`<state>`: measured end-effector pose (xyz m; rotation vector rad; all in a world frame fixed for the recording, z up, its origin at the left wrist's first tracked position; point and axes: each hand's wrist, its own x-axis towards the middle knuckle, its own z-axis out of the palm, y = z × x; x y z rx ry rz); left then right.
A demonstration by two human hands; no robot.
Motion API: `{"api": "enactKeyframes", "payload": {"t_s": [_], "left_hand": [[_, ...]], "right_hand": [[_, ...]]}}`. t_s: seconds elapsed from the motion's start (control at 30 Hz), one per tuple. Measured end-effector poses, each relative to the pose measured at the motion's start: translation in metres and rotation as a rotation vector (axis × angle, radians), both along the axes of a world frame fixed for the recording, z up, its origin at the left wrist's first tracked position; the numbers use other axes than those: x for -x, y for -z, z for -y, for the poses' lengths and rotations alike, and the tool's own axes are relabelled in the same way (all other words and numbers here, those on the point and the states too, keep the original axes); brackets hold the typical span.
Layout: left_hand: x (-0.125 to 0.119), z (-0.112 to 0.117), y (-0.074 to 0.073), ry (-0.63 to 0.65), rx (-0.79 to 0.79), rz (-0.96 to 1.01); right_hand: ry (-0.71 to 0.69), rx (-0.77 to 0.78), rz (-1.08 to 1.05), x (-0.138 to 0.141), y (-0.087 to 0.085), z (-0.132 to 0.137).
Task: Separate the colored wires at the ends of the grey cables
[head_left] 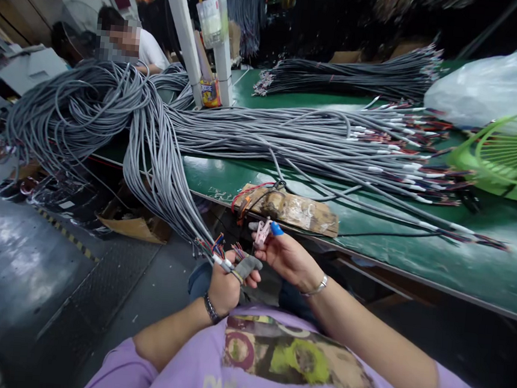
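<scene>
My left hand (228,282) is closed around the end of a grey cable (210,251). White sleeving and thin coloured wires (235,252) show at its fingers, and a grey finger cover (248,267) is on the thumb. Just to the right, my right hand (291,260) has its fingers bent together at the table edge. One fingertip wears a blue cover (276,228). A small pinkish-white piece (262,233) shows at these fingers; whether it is held or worn is unclear. Behind it lies a worn wooden board (313,216) with red and black leads.
Long grey cables (264,128) stretch over the green table (473,273), with a looped heap (81,100) hanging off its left end. Black cables (350,78), a plastic bag (498,85) and a green fan (510,156) lie beyond. A co-worker (151,49) is at back left, near a white post (178,24).
</scene>
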<state>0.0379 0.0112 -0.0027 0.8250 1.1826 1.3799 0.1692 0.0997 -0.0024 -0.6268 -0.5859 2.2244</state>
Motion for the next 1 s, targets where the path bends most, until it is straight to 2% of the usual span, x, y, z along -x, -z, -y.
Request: {"api": "enactKeyframes", "payload": {"t_s": [0.13, 0.43, 0.7, 0.83, 1.0], "left_hand": [[-0.003, -0.002, 0.001, -0.059, -0.002, -0.011], [-0.009, -0.010, -0.003, -0.065, 0.050, -0.057], [-0.008, -0.011, -0.003, -0.057, 0.054, -0.056], [-0.005, -0.007, 0.001, -0.042, 0.043, -0.059], [0.001, -0.001, 0.006, -0.022, 0.046, -0.075]], "right_hand": [[0.050, -0.009, 0.039, 0.003, 0.000, 0.000], [0.124, 0.048, 0.045, 0.009, 0.003, -0.002], [0.091, 0.050, 0.014, 0.010, 0.003, 0.003], [0.032, 0.061, -0.004, 0.004, 0.010, 0.003], [0.065, 0.126, 0.013, -0.010, 0.020, 0.001]]}}
